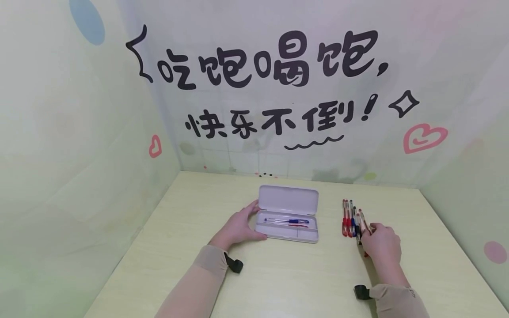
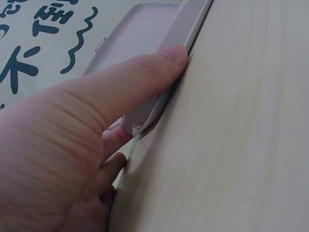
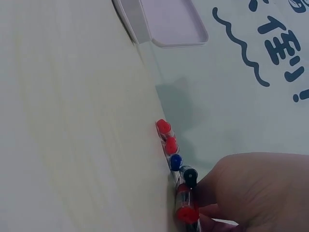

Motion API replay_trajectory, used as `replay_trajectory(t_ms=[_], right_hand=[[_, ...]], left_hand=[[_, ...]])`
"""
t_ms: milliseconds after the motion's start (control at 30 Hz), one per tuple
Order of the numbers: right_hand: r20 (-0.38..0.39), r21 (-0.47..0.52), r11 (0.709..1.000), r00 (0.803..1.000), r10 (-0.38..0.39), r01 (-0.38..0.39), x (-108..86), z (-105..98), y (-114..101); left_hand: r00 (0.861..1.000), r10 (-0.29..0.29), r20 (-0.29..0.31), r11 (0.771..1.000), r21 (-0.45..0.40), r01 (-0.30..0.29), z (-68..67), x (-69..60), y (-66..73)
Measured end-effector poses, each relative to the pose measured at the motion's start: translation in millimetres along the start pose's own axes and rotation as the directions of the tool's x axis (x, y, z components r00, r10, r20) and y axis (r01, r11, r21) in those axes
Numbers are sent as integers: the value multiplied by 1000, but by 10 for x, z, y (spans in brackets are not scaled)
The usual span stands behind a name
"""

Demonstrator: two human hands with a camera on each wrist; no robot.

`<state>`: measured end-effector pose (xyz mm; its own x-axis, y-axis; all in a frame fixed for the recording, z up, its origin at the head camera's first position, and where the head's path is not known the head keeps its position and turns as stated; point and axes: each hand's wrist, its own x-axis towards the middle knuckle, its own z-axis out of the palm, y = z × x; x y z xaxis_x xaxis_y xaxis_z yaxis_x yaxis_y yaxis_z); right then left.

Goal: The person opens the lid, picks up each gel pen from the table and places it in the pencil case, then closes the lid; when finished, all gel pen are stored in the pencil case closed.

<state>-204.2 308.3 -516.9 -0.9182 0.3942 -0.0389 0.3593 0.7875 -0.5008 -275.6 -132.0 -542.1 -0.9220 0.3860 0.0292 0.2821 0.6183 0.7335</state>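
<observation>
Case (image 1: 280,238) and red pen (image 3: 185,200) set the relation to watch: the case lies left of your right hand (image 1: 382,244), across a strip of worktop (image 1: 298,282), with its long axis running left to right, while the red pen runs near to far on a slant. Lining one up with the other would likely call for about a quarter turn plus a reach leftward. Your right fingers curl about the red pen at the right end of a row; how firm that hold is, you cannot tell from these views. Close on its left lie a dark pen (image 3: 189,177), a blue pen (image 3: 176,163) and a red pair (image 1: 344,223), all near to far.

Your left hand (image 1: 237,228) is nearer the case and grips its left end, thumb along the near wall. The lid (image 1: 288,199) stands raised along the far side, so your lower edges are the near and right ones, with room for moving over the worktop there. Inside, the far compartment (image 1: 286,216) already holds a blue-gripped pen (image 1: 286,221) and a red-marked pen (image 1: 298,225), both lengthwise; the near compartment (image 1: 277,231) is split by a short divider (image 1: 298,232), leaving its left part the longer
</observation>
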Motion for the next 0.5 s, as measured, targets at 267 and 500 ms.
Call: replay_trajectory(t_ms=[267,500], right_hand=[[16,60,998,1000,7,-8,-7,16,-3],[-37,42,999,999,12,-11,-9,16,-15]], left_hand=[[1000,-9,0,1000,3,9,-6,-6,6],[1000,-20,6,1000,8,20,-8,-5,21]])
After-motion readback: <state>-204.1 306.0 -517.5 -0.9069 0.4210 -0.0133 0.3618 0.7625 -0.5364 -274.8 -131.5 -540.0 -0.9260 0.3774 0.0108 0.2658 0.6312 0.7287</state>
